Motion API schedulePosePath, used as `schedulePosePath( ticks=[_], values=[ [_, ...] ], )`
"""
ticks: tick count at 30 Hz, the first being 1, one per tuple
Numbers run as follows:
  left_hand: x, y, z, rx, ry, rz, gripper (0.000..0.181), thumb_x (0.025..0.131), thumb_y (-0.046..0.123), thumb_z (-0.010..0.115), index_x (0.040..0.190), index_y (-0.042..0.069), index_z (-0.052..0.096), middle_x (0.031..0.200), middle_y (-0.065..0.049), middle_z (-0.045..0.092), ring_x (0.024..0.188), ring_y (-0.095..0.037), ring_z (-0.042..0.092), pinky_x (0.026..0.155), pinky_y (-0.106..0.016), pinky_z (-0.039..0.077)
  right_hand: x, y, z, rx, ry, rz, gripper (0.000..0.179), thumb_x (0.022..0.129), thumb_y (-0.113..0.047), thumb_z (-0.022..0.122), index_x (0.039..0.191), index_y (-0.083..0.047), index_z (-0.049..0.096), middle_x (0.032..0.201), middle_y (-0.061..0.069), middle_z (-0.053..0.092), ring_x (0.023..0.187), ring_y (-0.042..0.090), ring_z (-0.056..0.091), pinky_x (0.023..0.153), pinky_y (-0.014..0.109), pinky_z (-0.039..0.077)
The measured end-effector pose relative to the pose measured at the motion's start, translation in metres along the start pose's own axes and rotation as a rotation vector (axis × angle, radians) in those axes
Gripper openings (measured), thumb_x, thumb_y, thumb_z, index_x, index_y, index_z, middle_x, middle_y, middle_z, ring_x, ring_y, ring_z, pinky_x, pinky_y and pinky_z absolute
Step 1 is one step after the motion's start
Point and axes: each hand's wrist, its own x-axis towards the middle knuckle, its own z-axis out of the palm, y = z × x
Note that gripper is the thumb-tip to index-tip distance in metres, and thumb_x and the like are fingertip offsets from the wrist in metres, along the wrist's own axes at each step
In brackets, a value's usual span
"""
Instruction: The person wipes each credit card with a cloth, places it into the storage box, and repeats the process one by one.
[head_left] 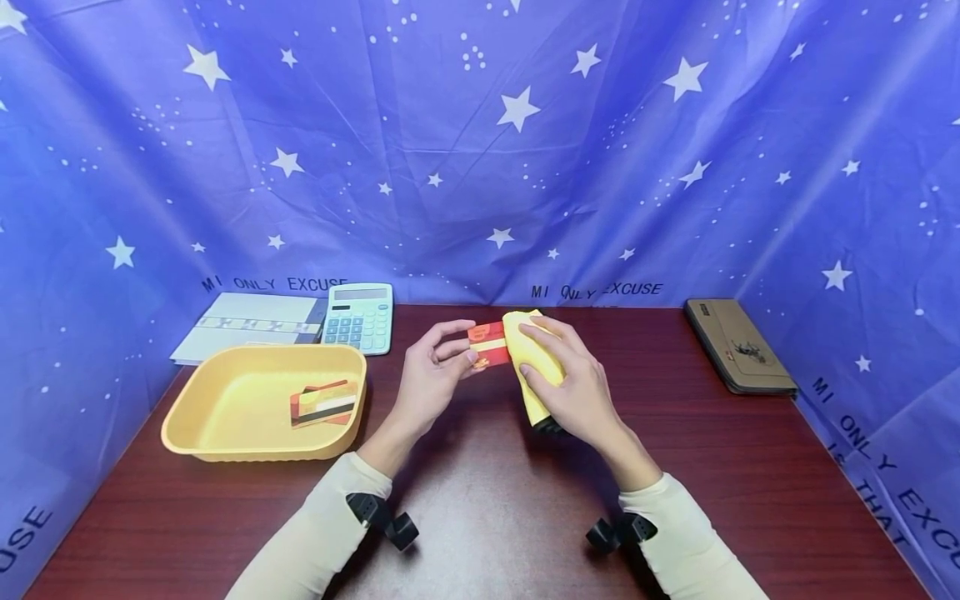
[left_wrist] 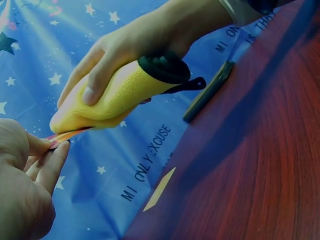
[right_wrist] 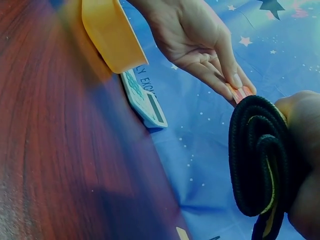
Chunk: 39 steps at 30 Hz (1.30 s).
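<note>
My left hand (head_left: 429, 371) pinches a red bank card (head_left: 489, 345) with a pale stripe between thumb and fingers. In my right hand (head_left: 581, 385) is a folded yellow cloth (head_left: 517, 348) with black edging, gripped with the thumb on the near side. The cloth wraps over the card's right end and hides it. In the left wrist view the card's edge (left_wrist: 65, 136) runs into the fold of the cloth (left_wrist: 117, 102). The rolled black edge (right_wrist: 245, 155) faces the right wrist camera. Both hands are raised above the table.
A yellow basin (head_left: 217, 412) at left holds several cards (head_left: 324, 406). Behind it are a light-blue calculator (head_left: 360, 321) and a white flat box (head_left: 225, 325). A brown case (head_left: 738, 346) lies at far right. A pale strip (left_wrist: 160, 190) lies near the table's back edge. A starry curtain (head_left: 480, 167) surrounds the table.
</note>
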Motion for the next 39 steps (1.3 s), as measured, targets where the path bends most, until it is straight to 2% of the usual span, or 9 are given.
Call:
schedulePosePath(
  ticks=[6,12,15,19,23,27,32,39],
  values=[
    [-0.002,0.0,0.002,-0.013,-0.016,0.001,0.043,0.093,-0.014,0.063,0.134,-0.002,0.061,0.113,-0.032,0.072,0.09,-0.013,0.077,0.087,-0.037,0.066,-0.003,-0.005,0.006,-0.004,-0.019,-0.045,0.056,0.083,-0.013,0.08,0.137,-0.024,0.068,0.146,0.0,0.061,0.124,0.022,0.064,0.081,0.034,0.055],
    [-0.003,-0.002,0.002,-0.018,-0.048,0.001,0.043,0.094,-0.014,0.062,0.136,-0.003,0.059,0.118,-0.036,0.069,0.093,-0.014,0.077,0.09,-0.04,0.065,-0.006,-0.013,0.008,-0.01,-0.047,-0.059,0.056,0.084,-0.014,0.081,0.137,-0.024,0.067,0.146,0.0,0.061,0.131,0.022,0.061,0.089,0.039,0.057],
    [-0.003,-0.002,0.002,-0.012,-0.062,0.006,0.044,0.094,-0.014,0.061,0.136,-0.003,0.059,0.119,-0.036,0.069,0.094,-0.014,0.077,0.092,-0.043,0.064,-0.007,-0.017,0.009,-0.009,-0.068,-0.066,0.055,0.084,-0.016,0.081,0.137,-0.025,0.067,0.146,-0.002,0.061,0.125,0.021,0.064,0.084,0.037,0.057],
    [-0.004,-0.002,0.001,0.004,-0.066,0.01,0.044,0.094,-0.013,0.061,0.136,0.0,0.06,0.118,-0.035,0.07,0.095,-0.013,0.076,0.09,-0.039,0.065,-0.007,-0.02,0.01,-0.021,-0.069,-0.103,0.055,0.084,-0.016,0.082,0.137,-0.024,0.068,0.144,0.0,0.062,0.115,0.021,0.068,0.074,0.034,0.057],
    [-0.003,-0.001,0.001,0.015,-0.067,0.022,0.044,0.093,-0.014,0.061,0.135,-0.001,0.061,0.116,-0.035,0.071,0.094,-0.013,0.077,0.09,-0.044,0.065,-0.006,-0.02,0.01,-0.037,-0.055,-0.131,0.055,0.083,-0.015,0.082,0.136,-0.023,0.068,0.144,0.001,0.062,0.117,0.023,0.068,0.074,0.036,0.057],
    [-0.002,0.001,0.0,0.011,-0.063,0.03,0.043,0.092,-0.014,0.063,0.134,-0.005,0.06,0.113,-0.037,0.07,0.092,-0.015,0.077,0.09,-0.048,0.064,-0.004,-0.015,0.007,-0.034,-0.054,-0.112,0.057,0.083,-0.015,0.082,0.137,-0.024,0.067,0.145,0.0,0.061,0.126,0.022,0.064,0.079,0.037,0.057],
    [-0.002,0.003,0.001,-0.005,-0.056,0.011,0.044,0.091,-0.014,0.063,0.135,-0.009,0.058,0.113,-0.041,0.068,0.09,-0.014,0.077,0.086,-0.039,0.066,-0.002,-0.006,0.002,-0.028,-0.025,-0.058,0.057,0.084,-0.014,0.081,0.138,-0.025,0.067,0.147,-0.001,0.06,0.129,0.02,0.062,0.082,0.038,0.057],
    [-0.002,0.004,0.0,-0.022,-0.047,0.002,0.046,0.091,-0.016,0.062,0.135,-0.007,0.059,0.112,-0.04,0.069,0.089,-0.015,0.076,0.086,-0.039,0.066,0.001,0.007,-0.003,-0.033,0.018,-0.005,0.056,0.085,-0.014,0.08,0.139,-0.026,0.067,0.146,-0.001,0.06,0.13,0.021,0.061,0.087,0.041,0.056]
  ],
)
